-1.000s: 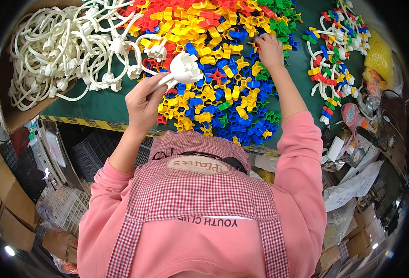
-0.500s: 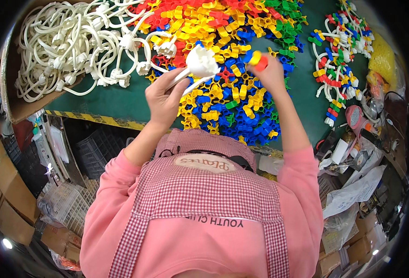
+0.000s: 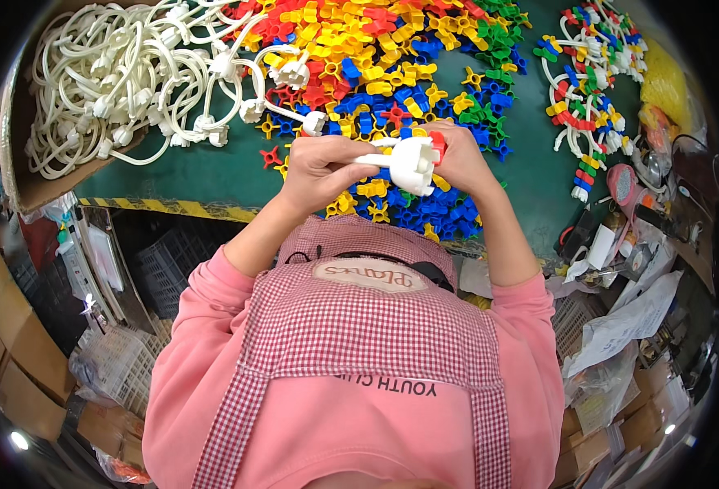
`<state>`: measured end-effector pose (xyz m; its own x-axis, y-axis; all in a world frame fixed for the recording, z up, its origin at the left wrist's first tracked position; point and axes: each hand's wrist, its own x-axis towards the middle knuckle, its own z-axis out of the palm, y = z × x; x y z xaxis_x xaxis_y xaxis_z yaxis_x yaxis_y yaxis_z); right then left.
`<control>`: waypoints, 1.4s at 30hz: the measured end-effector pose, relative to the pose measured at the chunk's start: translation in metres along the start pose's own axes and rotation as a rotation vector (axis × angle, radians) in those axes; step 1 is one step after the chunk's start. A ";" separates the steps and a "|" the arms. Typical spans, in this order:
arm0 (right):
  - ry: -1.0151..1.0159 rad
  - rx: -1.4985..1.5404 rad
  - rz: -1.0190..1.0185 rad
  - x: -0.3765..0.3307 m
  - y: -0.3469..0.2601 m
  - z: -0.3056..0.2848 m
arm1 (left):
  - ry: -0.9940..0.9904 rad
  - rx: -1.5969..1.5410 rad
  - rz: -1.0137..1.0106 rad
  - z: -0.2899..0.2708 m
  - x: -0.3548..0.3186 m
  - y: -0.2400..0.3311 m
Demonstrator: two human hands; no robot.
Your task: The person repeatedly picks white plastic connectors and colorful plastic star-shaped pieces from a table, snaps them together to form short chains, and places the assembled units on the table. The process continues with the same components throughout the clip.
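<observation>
My left hand [image 3: 317, 175] is closed in a pinch on a white tube piece [image 3: 412, 167] with a flower-shaped cup at its end. The cup points to the right, above the pile. My right hand [image 3: 462, 165] is closed around small coloured plastic pieces; a red piece [image 3: 438, 145] shows right beside the cup's rim. The other pieces in that hand are mostly hidden by the fingers and cup. Beneath both hands lies a loose pile of blue and yellow plastic pieces [image 3: 425, 213].
At the left, a cardboard box [image 3: 11, 138] holds a tangle of white tubes [image 3: 123, 90]. Red, yellow and green pieces spread to the back of the green table [image 3: 229, 178]. Tubes strung with coloured pieces [image 3: 584, 102] lie at the right, near a yellow net bag [image 3: 663, 90].
My right hand has come left and down with its coloured pieces to the cup. My left hand has moved right and lower, turning the white tube piece to point rightward.
</observation>
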<state>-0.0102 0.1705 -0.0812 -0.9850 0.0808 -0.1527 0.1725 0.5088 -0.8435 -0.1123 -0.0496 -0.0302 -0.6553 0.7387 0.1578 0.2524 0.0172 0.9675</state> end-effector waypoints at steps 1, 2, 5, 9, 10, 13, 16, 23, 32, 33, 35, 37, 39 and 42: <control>-0.013 -0.036 -0.025 0.001 -0.002 -0.005 | -0.014 -0.025 -0.012 0.000 -0.001 0.001; -0.026 -0.072 -0.050 0.002 -0.004 -0.011 | -0.030 -0.050 -0.024 -0.001 -0.002 0.002; 0.002 -0.154 -0.100 -0.001 0.000 -0.013 | -0.091 -0.122 -0.051 0.006 -0.004 0.005; -0.034 -0.224 -0.049 -0.006 -0.005 -0.016 | -0.104 -0.154 -0.055 0.018 0.003 0.007; -0.081 -0.242 -0.046 -0.006 0.001 -0.015 | -0.092 -0.187 -0.080 0.021 0.007 0.012; -0.176 0.064 0.033 -0.014 -0.004 -0.008 | -0.015 -0.204 -0.057 0.030 0.020 0.013; -0.113 0.655 0.308 -0.027 0.000 -0.023 | 0.153 -0.326 -0.211 0.038 0.024 0.007; 0.469 -0.559 0.486 -0.058 0.171 -0.030 | 0.178 -0.344 -0.277 0.048 0.022 0.001; 0.233 0.381 0.218 -0.044 0.018 -0.010 | 0.103 -0.288 -0.306 0.044 0.022 -0.003; 0.266 0.309 0.153 -0.043 0.015 -0.011 | 0.043 -0.272 -0.296 0.043 0.021 -0.001; 0.265 0.113 0.063 -0.041 0.020 -0.019 | 0.006 -0.347 -0.337 0.045 0.018 0.004; 0.195 0.052 0.003 -0.043 0.024 -0.019 | -0.069 -0.259 -0.262 0.047 0.022 0.013; 0.051 0.114 -0.037 -0.042 0.021 -0.014 | -0.015 -0.375 -0.302 0.053 0.021 0.014; 0.154 0.471 0.225 -0.041 0.018 -0.009 | 0.028 -0.634 -0.287 0.044 0.027 0.000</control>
<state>0.0336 0.1837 -0.0856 -0.9071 0.2857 -0.3092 0.3304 0.0281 -0.9434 -0.0986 0.0003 -0.0342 -0.6539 0.7463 -0.1246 -0.3922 -0.1935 0.8993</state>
